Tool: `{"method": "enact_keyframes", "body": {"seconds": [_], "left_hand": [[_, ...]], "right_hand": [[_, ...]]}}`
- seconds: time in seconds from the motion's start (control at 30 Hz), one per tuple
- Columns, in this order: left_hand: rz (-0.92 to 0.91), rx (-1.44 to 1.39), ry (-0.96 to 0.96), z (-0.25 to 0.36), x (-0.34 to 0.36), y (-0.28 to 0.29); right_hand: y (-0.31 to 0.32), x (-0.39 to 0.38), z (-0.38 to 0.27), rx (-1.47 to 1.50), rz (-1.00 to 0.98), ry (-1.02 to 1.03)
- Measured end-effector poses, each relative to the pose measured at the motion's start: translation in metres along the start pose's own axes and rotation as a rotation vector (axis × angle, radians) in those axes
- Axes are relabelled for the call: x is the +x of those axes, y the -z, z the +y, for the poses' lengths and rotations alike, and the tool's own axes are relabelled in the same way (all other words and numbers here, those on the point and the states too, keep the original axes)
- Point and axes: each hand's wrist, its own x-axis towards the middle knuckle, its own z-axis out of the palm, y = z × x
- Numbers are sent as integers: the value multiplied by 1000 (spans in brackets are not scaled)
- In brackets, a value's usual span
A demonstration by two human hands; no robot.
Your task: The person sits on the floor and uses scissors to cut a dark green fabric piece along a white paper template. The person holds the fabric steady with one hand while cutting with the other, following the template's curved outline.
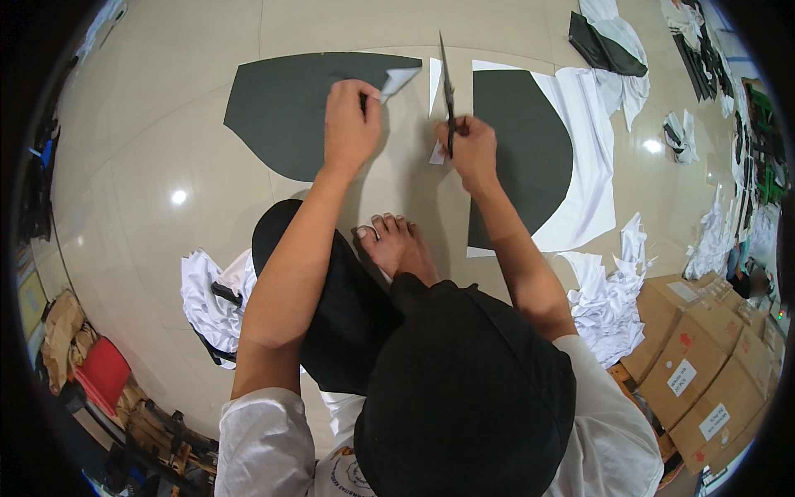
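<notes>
Seemingly pinching pale flap (398,81) with left grip (351,126). Clasping scissors (448,89) between dark panels (286,108) with right grip (475,151), likely for clearance.

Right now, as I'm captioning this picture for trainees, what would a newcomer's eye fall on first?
Probably the black scissors, upper centre, in the right hand, blades pointing toward the picture's top. Then the left dark grey panel and the right dark grey panel, both with curved edges, lying either side of them. Just below, near the centre, a bare foot also catches the eye.
</notes>
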Motion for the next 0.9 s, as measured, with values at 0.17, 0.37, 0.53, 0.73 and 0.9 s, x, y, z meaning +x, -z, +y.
{"method": "enact_keyframes", "body": {"seconds": [0.17, 0.37, 0.53, 0.73, 0.9], "left_hand": [[159, 79, 148, -11, 9, 9], [17, 582, 427, -23, -1, 13], [-58, 615, 586, -12, -8, 24], [16, 515, 437, -34, -9, 27], [19, 396, 242, -81, -10, 23]], "right_hand": [[-11, 73, -24, -334, 167, 403], [-30, 86, -20, -337, 50, 595], [-20, 27, 21, -309, 9, 799], [5, -76, 78, -448, 108, 751], [31, -157, 112, -397, 144, 775]]}}
